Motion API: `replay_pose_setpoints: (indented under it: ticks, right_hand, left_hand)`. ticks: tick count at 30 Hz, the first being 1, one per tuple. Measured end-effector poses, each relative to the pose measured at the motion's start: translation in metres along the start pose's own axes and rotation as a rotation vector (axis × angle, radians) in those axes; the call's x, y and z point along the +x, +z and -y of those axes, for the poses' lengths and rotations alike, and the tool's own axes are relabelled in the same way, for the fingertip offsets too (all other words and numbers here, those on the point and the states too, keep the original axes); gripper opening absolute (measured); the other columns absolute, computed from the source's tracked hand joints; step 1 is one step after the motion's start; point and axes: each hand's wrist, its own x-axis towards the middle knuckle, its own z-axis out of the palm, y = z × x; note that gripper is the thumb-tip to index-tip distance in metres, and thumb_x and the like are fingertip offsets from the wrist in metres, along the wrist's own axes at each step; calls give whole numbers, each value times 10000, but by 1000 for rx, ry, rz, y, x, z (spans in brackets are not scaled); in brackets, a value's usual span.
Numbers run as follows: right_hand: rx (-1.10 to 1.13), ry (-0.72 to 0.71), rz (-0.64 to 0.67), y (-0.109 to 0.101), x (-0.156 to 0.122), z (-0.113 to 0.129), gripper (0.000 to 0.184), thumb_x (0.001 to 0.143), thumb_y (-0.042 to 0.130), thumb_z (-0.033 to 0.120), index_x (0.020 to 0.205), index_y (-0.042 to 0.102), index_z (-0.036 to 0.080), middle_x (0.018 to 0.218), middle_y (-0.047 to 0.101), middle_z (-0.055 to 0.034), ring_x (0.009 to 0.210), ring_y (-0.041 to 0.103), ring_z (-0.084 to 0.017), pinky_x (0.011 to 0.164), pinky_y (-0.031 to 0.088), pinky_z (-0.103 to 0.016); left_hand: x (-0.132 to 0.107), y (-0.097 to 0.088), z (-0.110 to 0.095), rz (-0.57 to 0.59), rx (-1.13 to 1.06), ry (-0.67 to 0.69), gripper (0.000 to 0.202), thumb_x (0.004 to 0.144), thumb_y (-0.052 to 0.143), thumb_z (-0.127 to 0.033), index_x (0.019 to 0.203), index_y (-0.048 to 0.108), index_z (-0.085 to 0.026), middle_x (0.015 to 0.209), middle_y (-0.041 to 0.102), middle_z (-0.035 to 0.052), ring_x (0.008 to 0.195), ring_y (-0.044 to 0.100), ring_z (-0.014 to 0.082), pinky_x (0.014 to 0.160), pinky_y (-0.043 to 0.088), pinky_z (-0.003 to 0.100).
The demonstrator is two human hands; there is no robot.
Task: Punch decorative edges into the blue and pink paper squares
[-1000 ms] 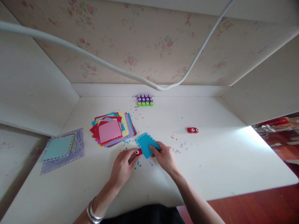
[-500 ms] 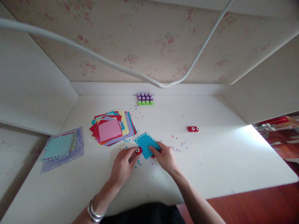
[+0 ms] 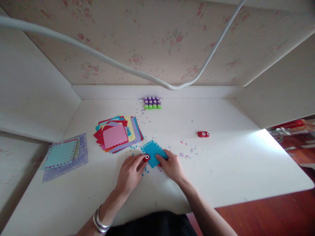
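White desk (image 3: 236,173): passage open right of right hand (image 3: 171,164), along near edge. Obstacles: pair of red craft punches (image 3: 203,134), mid-right; purple-and-green punch block (image 3: 152,102), rear; coloured paper stack (image 3: 115,136), left of blue card (image 3: 153,150).

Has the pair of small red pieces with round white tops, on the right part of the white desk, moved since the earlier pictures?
No: the small red pieces show no shift against the white desk's back right corner.

The wall (image 3: 152,39) has pink flowers, with 2 pale boards (image 3: 31,82) beside it. Light (image 3: 264,141) hits the white desk (image 3: 233,167) at the right. The floor (image 3: 270,216) is red-brown.
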Motion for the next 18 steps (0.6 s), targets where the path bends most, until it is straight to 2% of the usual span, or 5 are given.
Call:
replay_pose_setpoints:
  ticks: [8,12,18]
  right_hand:
    - [-43,-6,-23,4,-2,2,229,877,547,412,940,665,226,629,688,7,532,638,-159,527,459,-241]
    - [-45,-4,-25,4,-3,3,227,878,547,416,914,659,222,625,684,8,511,631,-153,520,456,-239]
    - [-39,9,-30,4,-2,4,233,875,545,421,895,657,218,584,663,16,499,627,-156,492,447,-235]
  left_hand:
    - [0,1,0,8,19,-1,252,894,613,-278,1142,594,-232,1044,696,49,953,639,220,880,487,384]
    - [0,1,0,15,17,-20,252,890,618,-283,1136,593,-235,1019,694,44,940,638,217,866,498,381]
    - [0,-4,-6,-48,-94,-109,315,869,640,-294,1174,588,-234,1158,627,78,1083,594,230,947,495,377]
